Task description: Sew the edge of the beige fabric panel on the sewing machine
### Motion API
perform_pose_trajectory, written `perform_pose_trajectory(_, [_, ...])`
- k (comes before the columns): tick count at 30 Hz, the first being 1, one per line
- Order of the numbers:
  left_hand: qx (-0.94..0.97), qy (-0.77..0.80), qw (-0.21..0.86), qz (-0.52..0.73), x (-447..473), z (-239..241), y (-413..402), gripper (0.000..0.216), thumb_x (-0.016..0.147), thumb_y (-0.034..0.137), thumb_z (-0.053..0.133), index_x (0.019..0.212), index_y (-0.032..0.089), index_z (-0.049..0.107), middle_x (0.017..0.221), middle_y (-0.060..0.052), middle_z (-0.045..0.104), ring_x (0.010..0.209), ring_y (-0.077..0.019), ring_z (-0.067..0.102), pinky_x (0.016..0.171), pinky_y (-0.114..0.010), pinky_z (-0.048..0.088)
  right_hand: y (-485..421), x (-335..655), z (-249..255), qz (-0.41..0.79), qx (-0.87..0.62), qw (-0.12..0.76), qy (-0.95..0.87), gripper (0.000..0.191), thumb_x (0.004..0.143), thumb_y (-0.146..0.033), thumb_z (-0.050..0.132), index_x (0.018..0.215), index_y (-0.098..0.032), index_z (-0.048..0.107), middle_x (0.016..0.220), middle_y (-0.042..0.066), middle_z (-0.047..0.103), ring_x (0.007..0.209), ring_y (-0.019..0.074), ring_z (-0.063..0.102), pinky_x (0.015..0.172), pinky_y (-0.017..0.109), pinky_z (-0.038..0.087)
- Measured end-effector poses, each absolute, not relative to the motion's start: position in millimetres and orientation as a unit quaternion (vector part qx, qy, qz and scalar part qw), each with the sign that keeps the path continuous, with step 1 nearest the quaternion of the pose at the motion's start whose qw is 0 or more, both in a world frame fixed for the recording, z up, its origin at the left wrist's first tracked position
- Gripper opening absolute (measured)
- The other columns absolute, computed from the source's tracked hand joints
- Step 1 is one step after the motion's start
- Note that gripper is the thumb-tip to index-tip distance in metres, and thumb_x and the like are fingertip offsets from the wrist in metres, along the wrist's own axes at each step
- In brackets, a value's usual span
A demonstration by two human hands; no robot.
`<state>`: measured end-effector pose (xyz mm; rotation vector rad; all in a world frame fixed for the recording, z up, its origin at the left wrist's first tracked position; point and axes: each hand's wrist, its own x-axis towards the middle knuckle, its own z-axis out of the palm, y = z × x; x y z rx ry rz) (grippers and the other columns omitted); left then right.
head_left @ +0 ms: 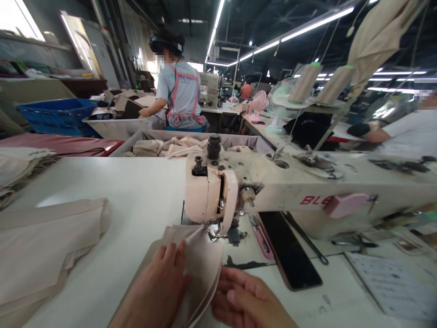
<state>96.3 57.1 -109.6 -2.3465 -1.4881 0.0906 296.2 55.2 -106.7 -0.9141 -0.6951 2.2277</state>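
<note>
A folded beige fabric piece (201,259) lies under the presser foot (214,232) of a cream sewing machine (273,182). My left hand (160,282) rests flat on top of the fabric, fingers spread toward the needle. At the fabric's right edge, my right hand (249,300) pinches the layered edges between thumb and fingers.
A beige fabric stack (41,250) lies at left on the white table (136,191). A black phone (290,255) and pink snips (260,237) sit right of the needle. Thread cones (305,82) stand behind. A bin of cut pieces (170,148) is beyond; other people work ahead and at right.
</note>
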Motion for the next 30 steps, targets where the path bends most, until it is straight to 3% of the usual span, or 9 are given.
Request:
perform_pose_trajectory(3, [-0.845,-0.526,0.084,-0.053,83,-97,54,0.041,0.067,0.011,0.064,0.107,0.01,0.07,0.086,-0.012,0.067,0.072,-0.0286,0.063,0.062,-0.039,0.057,68,294,-93,0.822,-0.353,0.345,-0.283,0.042,0.073,-0.035,0.078,0.108,-0.013,0.068,0.099,0.012,0.074,0.089,0.0202,0.071,0.087,0.033,0.051])
perform_pose_trajectory(6, [-0.859,-0.501,0.029,-0.102,75,-88,49,0.029,0.064,0.012,0.061,0.091,0.018,0.07,0.084,-0.008,0.066,0.067,-0.0254,0.064,0.059,-0.035,0.055,73,291,-93,0.797,-0.367,0.352,-0.326,0.042,0.074,-0.038,0.078,0.107,-0.013,0.067,0.093,0.01,0.074,0.085,0.0211,0.071,0.082,0.035,0.053])
perform_pose_trajectory(9, [-0.853,-0.504,-0.039,-0.129,81,-78,53,0.015,0.073,0.016,0.059,0.085,0.02,0.066,0.089,-0.008,0.066,0.071,-0.0243,0.065,0.063,-0.033,0.053,75,288,-97,0.781,-0.376,0.349,-0.357,0.04,0.072,-0.033,0.078,0.106,-0.015,0.068,0.085,0.006,0.074,0.077,0.0186,0.07,0.075,0.031,0.053])
perform_pose_trajectory(12, [-0.807,-0.538,-0.176,-0.168,104,-75,67,0.002,0.083,0.02,0.058,0.085,0.02,0.057,0.084,-0.004,0.062,0.069,-0.0208,0.063,0.061,-0.03,0.05,77,288,-97,0.754,-0.401,0.346,-0.389,0.03,0.074,-0.031,0.075,0.1,-0.016,0.071,0.075,0.001,0.072,0.068,0.0134,0.065,0.067,0.023,0.05])
perform_pose_trajectory(16, [-0.707,-0.583,-0.298,-0.266,129,-97,81,0.023,0.073,0.021,0.068,0.081,0.02,0.046,0.071,0.002,0.053,0.059,-0.0144,0.052,0.054,-0.023,0.042,81,288,-93,0.748,-0.416,0.327,-0.4,0.025,0.082,-0.036,0.067,0.099,-0.018,0.072,0.076,-0.001,0.069,0.069,0.0104,0.062,0.069,0.02,0.048])
perform_pose_trajectory(23, [-0.669,-0.631,-0.306,-0.247,132,-113,75,0.039,0.056,0.021,0.079,0.07,0.019,0.043,0.072,0.003,0.049,0.06,-0.0123,0.043,0.052,-0.022,0.033,86,286,-95,0.769,-0.397,0.313,-0.392,0.032,0.08,-0.039,0.068,0.103,-0.017,0.07,0.073,0.0,0.066,0.067,0.0107,0.058,0.067,0.021,0.048])
perform_pose_trajectory(26, [-0.69,-0.6,-0.296,-0.276,130,-104,71,0.032,0.062,0.013,0.072,0.064,0.019,0.04,0.074,0.001,0.049,0.06,-0.0115,0.043,0.052,-0.021,0.033,88,286,-100,0.766,-0.396,0.302,-0.406,0.035,0.08,-0.04,0.069,0.105,-0.016,0.067,0.068,-0.002,0.062,0.06,0.0089,0.053,0.067,0.023,0.05])
perform_pose_trajectory(30, [-0.724,-0.522,-0.309,-0.329,116,-109,66,0.025,0.07,0.014,0.066,0.066,0.018,0.042,0.076,0.0,0.05,0.066,-0.0129,0.048,0.057,-0.021,0.038,90,287,-108,0.699,-0.423,0.309,-0.486,0.023,0.081,-0.03,0.064,0.097,-0.015,0.068,0.056,-0.006,0.052,0.049,0.0078,0.044,0.058,0.022,0.046])
